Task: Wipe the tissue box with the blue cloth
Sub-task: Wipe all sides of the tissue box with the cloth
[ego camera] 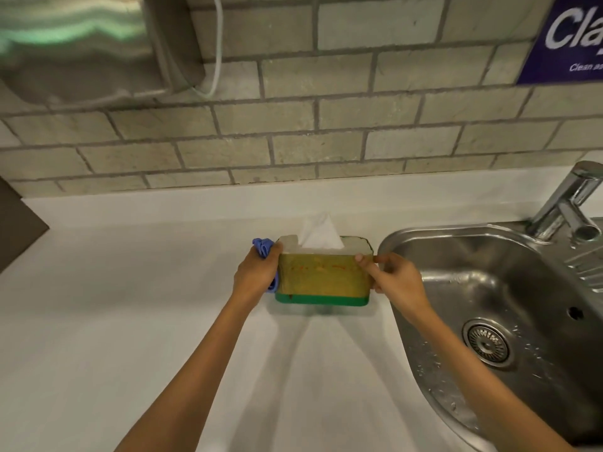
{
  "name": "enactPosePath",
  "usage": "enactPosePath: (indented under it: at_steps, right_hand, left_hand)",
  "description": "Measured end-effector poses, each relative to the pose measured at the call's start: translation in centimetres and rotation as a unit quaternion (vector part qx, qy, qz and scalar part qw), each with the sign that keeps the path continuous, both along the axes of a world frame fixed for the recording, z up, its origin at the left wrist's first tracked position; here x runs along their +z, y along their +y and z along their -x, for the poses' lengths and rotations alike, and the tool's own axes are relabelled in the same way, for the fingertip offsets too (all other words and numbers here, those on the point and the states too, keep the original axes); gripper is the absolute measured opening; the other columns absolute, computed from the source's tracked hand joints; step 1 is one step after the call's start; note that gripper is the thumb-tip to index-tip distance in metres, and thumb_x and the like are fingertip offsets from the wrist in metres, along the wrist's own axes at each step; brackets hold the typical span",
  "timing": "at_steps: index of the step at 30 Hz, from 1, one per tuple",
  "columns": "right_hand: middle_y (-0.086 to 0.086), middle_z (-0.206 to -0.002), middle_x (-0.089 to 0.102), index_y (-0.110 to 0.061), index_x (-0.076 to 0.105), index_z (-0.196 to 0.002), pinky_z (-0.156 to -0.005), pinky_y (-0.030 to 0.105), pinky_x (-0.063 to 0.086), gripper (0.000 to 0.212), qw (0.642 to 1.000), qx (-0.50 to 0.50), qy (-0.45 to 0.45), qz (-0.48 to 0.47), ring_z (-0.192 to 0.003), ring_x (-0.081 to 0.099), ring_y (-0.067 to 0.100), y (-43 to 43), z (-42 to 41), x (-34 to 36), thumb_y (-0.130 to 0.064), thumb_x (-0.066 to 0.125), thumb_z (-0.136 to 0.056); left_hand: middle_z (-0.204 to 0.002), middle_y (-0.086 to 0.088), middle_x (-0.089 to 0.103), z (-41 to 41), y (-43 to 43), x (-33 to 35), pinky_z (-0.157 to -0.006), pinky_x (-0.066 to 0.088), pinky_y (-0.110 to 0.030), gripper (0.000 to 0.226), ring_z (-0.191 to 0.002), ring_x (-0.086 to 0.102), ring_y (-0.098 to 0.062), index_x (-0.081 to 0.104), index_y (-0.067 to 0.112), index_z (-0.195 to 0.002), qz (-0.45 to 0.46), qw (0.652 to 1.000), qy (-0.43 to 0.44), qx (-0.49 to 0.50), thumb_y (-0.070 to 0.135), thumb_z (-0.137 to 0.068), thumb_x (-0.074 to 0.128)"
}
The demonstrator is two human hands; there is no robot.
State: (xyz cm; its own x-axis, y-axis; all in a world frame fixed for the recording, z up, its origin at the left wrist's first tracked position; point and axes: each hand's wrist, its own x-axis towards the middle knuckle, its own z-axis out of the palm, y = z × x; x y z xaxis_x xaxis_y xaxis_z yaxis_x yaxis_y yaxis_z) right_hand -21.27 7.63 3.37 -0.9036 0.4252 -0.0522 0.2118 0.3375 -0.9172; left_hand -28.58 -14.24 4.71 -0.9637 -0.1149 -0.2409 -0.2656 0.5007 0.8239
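The tissue box (321, 277) stands on the white counter, yellow-green on its front with a green band along the bottom and a white tissue (318, 234) poking out of its top. My left hand (257, 274) presses the bunched blue cloth (262, 248) against the box's left end; the cloth shows above and below the hand. My right hand (390, 278) grips the box's right end with thumb on the front upper corner.
A steel sink (483, 288) with a drain and a chrome tap (567, 203) lies directly right of the box. A brick-tiled wall rises behind the white counter (130, 321). A metal dispenser (81, 47) hangs at upper left, a purple sign (567, 37) at upper right.
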Motion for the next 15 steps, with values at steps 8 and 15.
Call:
enactPosePath:
  at_steps: [8,15]
  right_hand:
    - [0.018,-0.100,0.070,-0.013,0.051,-0.122,-0.053,0.026,0.056,0.071,0.998,0.021,-0.033,0.045,-0.063,0.069,0.021,-0.4,-0.9,1.0,-0.059,0.066,-0.070]
    - [0.010,-0.132,0.049,-0.020,0.038,-0.137,-0.093,0.032,0.039,0.099,0.991,0.087,-0.063,0.080,-0.113,0.048,0.020,0.4,0.4,0.4,-0.073,0.054,-0.054]
  left_hand:
    - [-0.067,-0.004,0.055,-0.5,-1.1,1.5,-0.088,0.053,-0.043,0.044,-0.068,0.056,-0.022,0.046,0.019,-0.068,0.086,0.995,-0.016,-0.039,0.057,-0.088,0.037]
    - [-0.067,-0.003,0.052,0.2,-0.7,1.8,-0.090,0.052,-0.044,0.040,-0.075,0.056,-0.026,0.044,0.019,-0.066,0.095,0.995,-0.017,-0.034,0.051,-0.089,0.038]
